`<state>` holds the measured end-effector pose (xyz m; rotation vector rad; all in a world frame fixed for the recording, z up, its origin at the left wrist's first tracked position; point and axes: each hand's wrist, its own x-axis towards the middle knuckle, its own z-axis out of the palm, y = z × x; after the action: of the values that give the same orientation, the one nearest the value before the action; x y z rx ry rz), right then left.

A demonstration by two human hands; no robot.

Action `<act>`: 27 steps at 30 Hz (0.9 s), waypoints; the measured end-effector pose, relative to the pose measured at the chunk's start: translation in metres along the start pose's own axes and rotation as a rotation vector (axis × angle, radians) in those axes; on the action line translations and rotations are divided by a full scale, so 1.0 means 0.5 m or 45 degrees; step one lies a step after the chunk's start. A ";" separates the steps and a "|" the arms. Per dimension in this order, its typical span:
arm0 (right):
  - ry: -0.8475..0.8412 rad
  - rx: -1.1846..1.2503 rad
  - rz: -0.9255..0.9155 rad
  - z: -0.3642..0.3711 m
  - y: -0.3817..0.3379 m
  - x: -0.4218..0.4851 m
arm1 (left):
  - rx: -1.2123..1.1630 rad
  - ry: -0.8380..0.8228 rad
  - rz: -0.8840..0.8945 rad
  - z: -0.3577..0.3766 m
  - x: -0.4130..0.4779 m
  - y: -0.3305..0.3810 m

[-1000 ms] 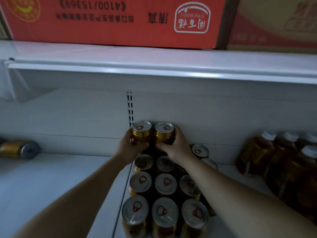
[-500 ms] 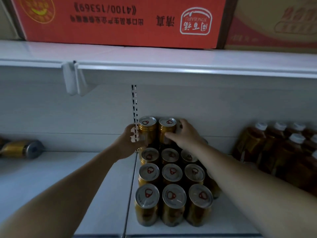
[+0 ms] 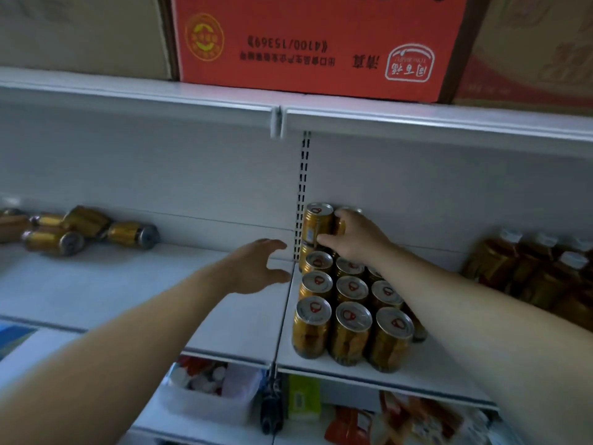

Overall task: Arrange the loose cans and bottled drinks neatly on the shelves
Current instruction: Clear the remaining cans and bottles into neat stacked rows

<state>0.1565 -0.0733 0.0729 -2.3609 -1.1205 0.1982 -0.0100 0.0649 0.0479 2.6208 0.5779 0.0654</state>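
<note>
At the far left, a heap of loose cans [image 3: 80, 229] lies on its side against the back wall of the white shelf [image 3: 134, 284], gold bodies pointing different ways, one grey can end facing right. Near the middle, the left hand [image 3: 256, 268] hovers just above the shelf board with fingers spread and thumb apart, holding nothing; its fingertips point toward the black slotted upright [image 3: 303, 194] on the back panel. Overhead, a red carton [image 3: 314, 46] with upside-down print sits on the upper shelf. Just right of the upright stands the block of upright cans [image 3: 349, 316], packed in three columns, touching one another, silver lids with red pull tabs facing up, the front row close to the shelf edge. At the back of this block a stacked can [image 3: 317, 223] stands upright on the cans beneath it, beside the upright. Touching it on its right is a second can [image 3: 340, 227], also on the upper tier, and the right hand [image 3: 356, 239] grips this one: fingers curl over its top and far side, and the thumb reaches to the base of the stacked can. The hand hides most of the second can. At the far right, well apart from the cans, the bottled drinks [image 3: 529, 274] stand upright in a tight group, brown with white caps. Below the shelf edge a lower shelf [image 3: 417, 390] holds packaged goods too blurred to make out.
</note>
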 end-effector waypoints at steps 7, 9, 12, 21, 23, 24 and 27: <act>-0.183 -0.077 -0.069 0.073 -0.129 -0.024 | 0.097 -0.028 -0.107 -0.018 -0.140 -0.059; -0.197 -0.133 -0.124 0.105 -0.181 -0.020 | 0.108 -0.015 -0.150 -0.035 -0.178 -0.104; -0.239 -0.159 -0.170 0.164 -0.277 -0.010 | 0.096 0.013 -0.223 -0.064 -0.233 -0.193; -0.300 -0.152 -0.274 0.393 -0.620 0.053 | 0.042 0.014 -0.430 -0.191 -0.389 -0.540; -0.311 -0.153 -0.282 0.440 -0.684 0.064 | 0.058 0.000 -0.473 -0.222 -0.416 -0.610; -0.316 -0.154 -0.282 0.461 -0.711 0.071 | 0.062 -0.004 -0.490 -0.239 -0.425 -0.644; -0.328 -0.169 -0.265 0.514 -0.769 0.099 | 0.054 0.002 -0.520 -0.280 -0.429 -0.726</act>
<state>-0.1607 0.2661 0.0525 -2.3591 -1.5351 0.3722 -0.3659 0.3299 0.0242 2.4879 1.1111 -0.0735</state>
